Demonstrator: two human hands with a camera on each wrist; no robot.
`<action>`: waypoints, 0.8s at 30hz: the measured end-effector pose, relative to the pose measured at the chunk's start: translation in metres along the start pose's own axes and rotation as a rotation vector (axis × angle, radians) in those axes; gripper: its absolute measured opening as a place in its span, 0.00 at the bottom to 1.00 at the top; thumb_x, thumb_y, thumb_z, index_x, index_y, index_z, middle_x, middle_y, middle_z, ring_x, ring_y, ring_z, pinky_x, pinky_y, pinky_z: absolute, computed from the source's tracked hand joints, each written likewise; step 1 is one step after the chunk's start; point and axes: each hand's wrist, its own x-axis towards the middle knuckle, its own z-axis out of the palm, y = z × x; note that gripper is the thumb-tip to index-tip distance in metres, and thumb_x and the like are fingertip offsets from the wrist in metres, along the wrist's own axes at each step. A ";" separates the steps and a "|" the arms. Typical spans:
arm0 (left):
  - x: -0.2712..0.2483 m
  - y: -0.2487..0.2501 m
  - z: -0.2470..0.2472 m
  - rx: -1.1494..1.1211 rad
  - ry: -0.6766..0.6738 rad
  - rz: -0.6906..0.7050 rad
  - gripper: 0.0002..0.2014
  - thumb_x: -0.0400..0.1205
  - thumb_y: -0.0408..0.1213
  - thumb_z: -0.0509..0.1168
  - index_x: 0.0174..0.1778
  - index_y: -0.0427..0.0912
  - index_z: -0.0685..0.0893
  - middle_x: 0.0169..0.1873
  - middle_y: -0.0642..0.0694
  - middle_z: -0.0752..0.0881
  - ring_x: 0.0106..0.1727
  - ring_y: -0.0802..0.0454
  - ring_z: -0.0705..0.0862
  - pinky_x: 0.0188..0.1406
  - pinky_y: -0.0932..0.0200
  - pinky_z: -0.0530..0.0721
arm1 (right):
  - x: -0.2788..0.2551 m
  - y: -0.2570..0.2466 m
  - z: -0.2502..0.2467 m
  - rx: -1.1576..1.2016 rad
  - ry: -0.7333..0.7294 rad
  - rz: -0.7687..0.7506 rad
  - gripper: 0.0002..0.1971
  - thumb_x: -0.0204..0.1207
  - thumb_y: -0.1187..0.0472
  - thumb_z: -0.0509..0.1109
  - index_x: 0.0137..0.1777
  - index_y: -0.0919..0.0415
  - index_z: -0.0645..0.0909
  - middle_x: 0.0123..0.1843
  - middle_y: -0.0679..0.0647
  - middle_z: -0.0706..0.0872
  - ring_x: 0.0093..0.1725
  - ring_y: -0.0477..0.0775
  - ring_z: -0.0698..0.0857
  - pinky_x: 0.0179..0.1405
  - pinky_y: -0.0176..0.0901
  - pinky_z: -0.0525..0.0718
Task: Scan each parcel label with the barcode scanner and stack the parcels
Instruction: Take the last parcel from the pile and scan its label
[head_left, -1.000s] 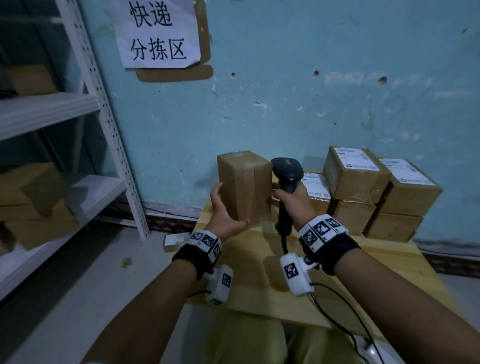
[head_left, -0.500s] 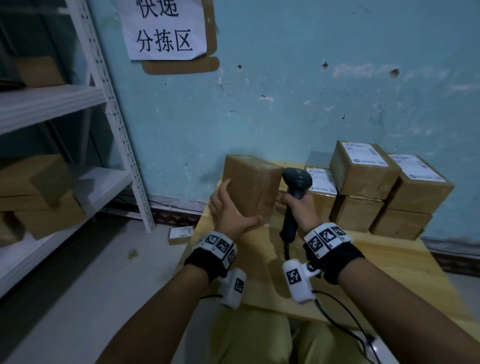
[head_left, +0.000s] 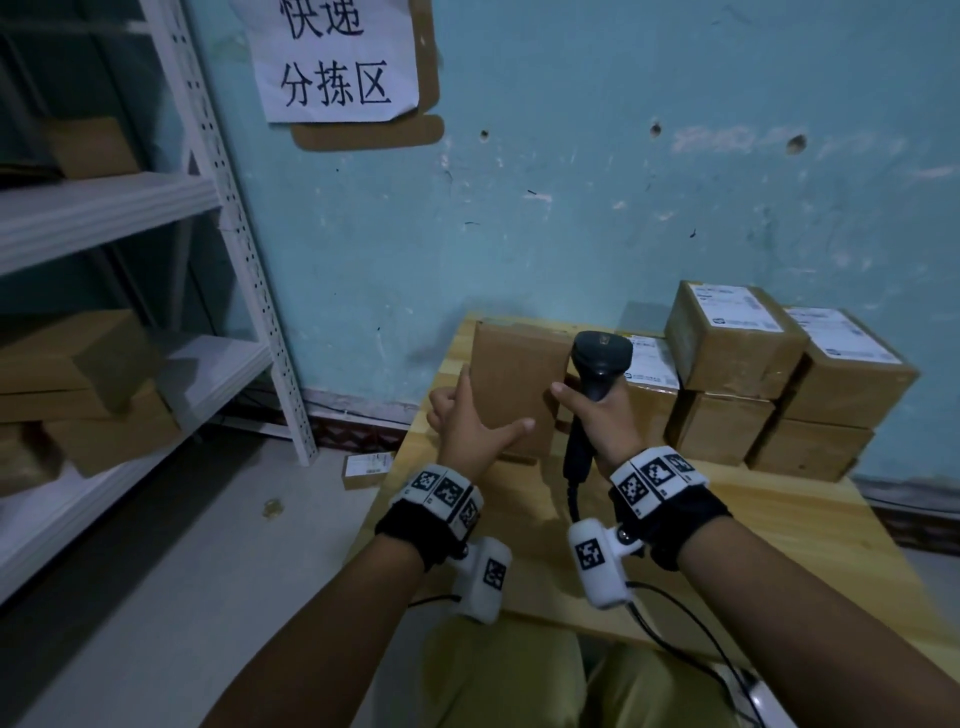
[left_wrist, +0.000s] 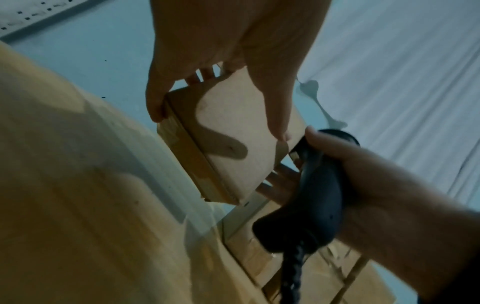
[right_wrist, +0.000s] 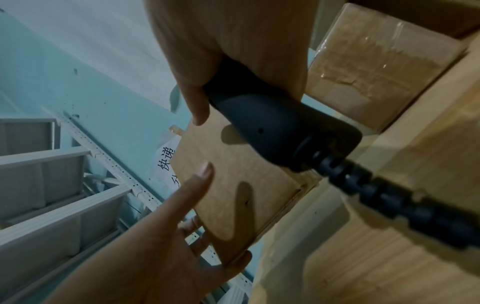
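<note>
A plain brown parcel (head_left: 511, 384) stands on its end at the back left of the wooden table (head_left: 779, 545), its broad unlabelled face toward me. My left hand (head_left: 488, 410) holds it, thumb across the near face (left_wrist: 233, 139) and fingers behind the left edge. My right hand (head_left: 592, 410) grips the handle of the black barcode scanner (head_left: 601, 356), held upright beside the parcel's right edge, with its thumb touching the parcel (right_wrist: 233, 185). No label shows on the held parcel. Whether the parcel rests on the table I cannot tell.
Labelled parcels are stacked two high against the blue wall at the right (head_left: 735, 338), (head_left: 841, 364), with another (head_left: 649, 374) behind the scanner. The scanner cable (head_left: 675, 613) trails toward me. A white metal shelf (head_left: 234, 234) holding boxes stands left; a small box (head_left: 366, 467) lies on the floor.
The parcel has come down from chest height toward the table's back left and turned its broad face to me. The scanner hand came down with it.
</note>
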 end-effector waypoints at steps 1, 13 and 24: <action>0.001 0.000 -0.003 -0.060 0.014 -0.013 0.47 0.73 0.47 0.74 0.82 0.52 0.52 0.68 0.42 0.60 0.73 0.42 0.58 0.74 0.51 0.66 | 0.000 0.001 0.000 0.019 -0.008 0.003 0.29 0.71 0.69 0.74 0.72 0.66 0.68 0.61 0.58 0.83 0.57 0.52 0.84 0.67 0.59 0.78; 0.011 -0.008 -0.021 -0.325 -0.100 -0.086 0.28 0.65 0.61 0.70 0.58 0.77 0.67 0.65 0.39 0.80 0.68 0.38 0.77 0.68 0.36 0.76 | 0.002 0.003 0.005 0.104 -0.012 0.020 0.23 0.73 0.74 0.69 0.66 0.59 0.69 0.56 0.52 0.83 0.61 0.59 0.83 0.59 0.68 0.82; -0.009 -0.015 -0.007 -0.263 -0.101 -0.127 0.21 0.60 0.71 0.64 0.48 0.89 0.67 0.70 0.37 0.71 0.71 0.37 0.72 0.71 0.38 0.74 | -0.018 0.004 -0.005 -0.068 0.040 -0.015 0.28 0.72 0.71 0.72 0.72 0.68 0.66 0.69 0.63 0.79 0.69 0.59 0.77 0.68 0.48 0.74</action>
